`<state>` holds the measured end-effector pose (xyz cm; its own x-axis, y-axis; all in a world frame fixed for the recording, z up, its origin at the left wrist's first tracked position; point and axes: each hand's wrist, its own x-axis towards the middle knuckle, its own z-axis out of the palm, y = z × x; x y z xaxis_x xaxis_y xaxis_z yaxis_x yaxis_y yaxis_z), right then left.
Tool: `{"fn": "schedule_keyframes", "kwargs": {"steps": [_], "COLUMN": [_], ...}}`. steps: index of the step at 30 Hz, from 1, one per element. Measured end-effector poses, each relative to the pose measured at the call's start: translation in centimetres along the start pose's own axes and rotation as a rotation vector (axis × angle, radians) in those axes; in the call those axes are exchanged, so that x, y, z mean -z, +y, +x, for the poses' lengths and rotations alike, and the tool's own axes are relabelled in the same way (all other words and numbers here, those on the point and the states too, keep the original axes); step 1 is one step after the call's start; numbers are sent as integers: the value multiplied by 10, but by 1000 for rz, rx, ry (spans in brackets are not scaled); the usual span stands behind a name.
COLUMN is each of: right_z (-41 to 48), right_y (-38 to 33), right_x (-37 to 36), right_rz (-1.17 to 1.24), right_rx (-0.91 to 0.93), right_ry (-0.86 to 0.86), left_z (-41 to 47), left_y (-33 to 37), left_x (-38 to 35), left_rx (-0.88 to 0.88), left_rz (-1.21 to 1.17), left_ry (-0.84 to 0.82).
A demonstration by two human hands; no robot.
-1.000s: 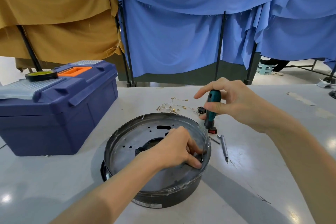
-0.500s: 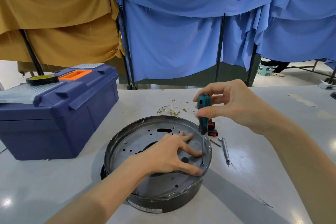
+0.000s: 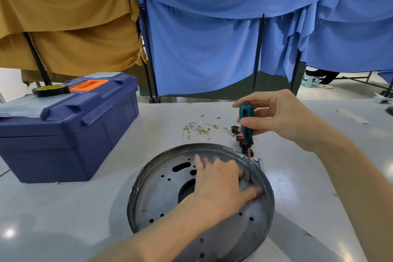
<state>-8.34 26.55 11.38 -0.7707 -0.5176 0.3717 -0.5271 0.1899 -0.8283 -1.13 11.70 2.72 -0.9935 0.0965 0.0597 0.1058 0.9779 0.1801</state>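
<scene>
Pinching the screwdriver, right hand rests its tip on the pan; left hand presses flat

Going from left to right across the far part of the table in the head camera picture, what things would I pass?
blue toolbox → little gold wires → green screwdriver → right hand holding it

The screwdriver handle in the grip is seen as matt teal plastic, w/ a thin bare-metal shaft below it. The round pan under the grip is dull grey sheet metal, smooth, w/ clear glossy film on the rim nearest the grip. The table is finished pale and glossy; the toolbox, far left of the grip, is moulded blue plastic.
</scene>
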Motion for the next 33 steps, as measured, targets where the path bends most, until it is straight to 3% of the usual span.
{"fn": "schedule_keyframes", "kwargs": {"steps": [6,14,19,25,28,33], "right_z": [1,2,-3,1,0,-1], "right_y": [5,13,11,11,8,-1], "right_x": [3,11,19,18,13,0], "right_rz": [-26,99,229,-153,-260,-450], "right_rx": [18,50,71,5,41,119], "right_ry": [62,-45,-205,70,86,139], "left_z": [2,4,9,12,14,20], "left_y": [-5,-6,-6,-7,-9,-9], "left_x": [-4,-4,1,2,2,25], "left_rx": [-95,-82,-73,-114,-150,-112], "left_rz": [-132,-209,-187,-184,-259,-766], "left_ry": [123,70,38,117,126,183]}}
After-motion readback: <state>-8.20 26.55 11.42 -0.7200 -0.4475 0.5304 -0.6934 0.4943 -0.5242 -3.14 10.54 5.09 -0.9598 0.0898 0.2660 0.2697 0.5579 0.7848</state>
